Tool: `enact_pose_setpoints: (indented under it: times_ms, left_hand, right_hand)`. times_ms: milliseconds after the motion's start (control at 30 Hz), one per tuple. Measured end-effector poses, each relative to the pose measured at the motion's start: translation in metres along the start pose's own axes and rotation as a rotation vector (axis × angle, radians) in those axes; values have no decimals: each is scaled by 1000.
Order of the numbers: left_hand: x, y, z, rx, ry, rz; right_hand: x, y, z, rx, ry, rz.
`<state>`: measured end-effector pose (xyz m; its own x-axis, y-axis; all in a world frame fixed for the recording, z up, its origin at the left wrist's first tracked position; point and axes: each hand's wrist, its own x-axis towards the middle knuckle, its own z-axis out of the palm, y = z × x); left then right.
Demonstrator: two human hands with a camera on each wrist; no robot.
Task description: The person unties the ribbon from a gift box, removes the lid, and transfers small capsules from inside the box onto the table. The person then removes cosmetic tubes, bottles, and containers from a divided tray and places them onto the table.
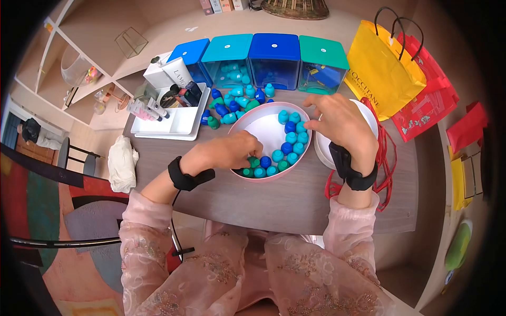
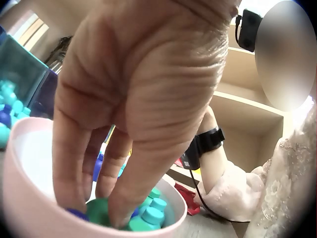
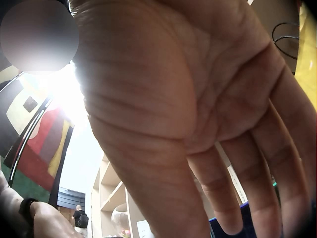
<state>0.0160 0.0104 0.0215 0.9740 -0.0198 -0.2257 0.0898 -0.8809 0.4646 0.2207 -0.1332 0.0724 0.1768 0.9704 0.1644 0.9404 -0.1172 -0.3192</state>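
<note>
A pink bowl (image 1: 238,124) with a white inside stands on the table, small blue, teal and green bottles (image 1: 289,147) upright in a curve along its right and front walls. My left hand (image 1: 232,151) reaches over the bowl's left rim. Its thumb and fingers pinch a small green bottle (image 2: 98,211) down among the others. Beyond the right rim, my right hand (image 1: 342,122) hovers with relaxed, spread fingers, close over a white round container (image 1: 363,113). Its palm holds nothing in the right wrist view. Behind the bowl lies a loose heap of similar bottles (image 1: 232,104).
Several lidded boxes, including a teal one (image 1: 227,47), line the back. A white tray (image 1: 176,126) of cosmetics is at left, beside a white cloth bundle (image 1: 123,163). To the right are a yellow paper bag (image 1: 382,73) and red cords (image 1: 387,168).
</note>
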Motion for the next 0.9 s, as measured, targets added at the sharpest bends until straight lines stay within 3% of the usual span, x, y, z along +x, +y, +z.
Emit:
enact_pose_setpoints:
  times_ms: [200,267,467,700,900]
  left_hand:
    - [3,10,1,-85,-40,-92]
    - [2,14,4,-15,110,14]
    - [10,16,6,144,68,103]
    - [11,16,10,30,146,102]
    - [7,21,6,157,135,54]
  right_hand:
    - [0,3,1,-15,-3,-15]
    - [-1,3,1,-9,32,-31]
    - [-1,4,1,-2,29,-37]
    - [0,3,0,-2,14,-11]
    - [-2,5,0,-6,22,-25]
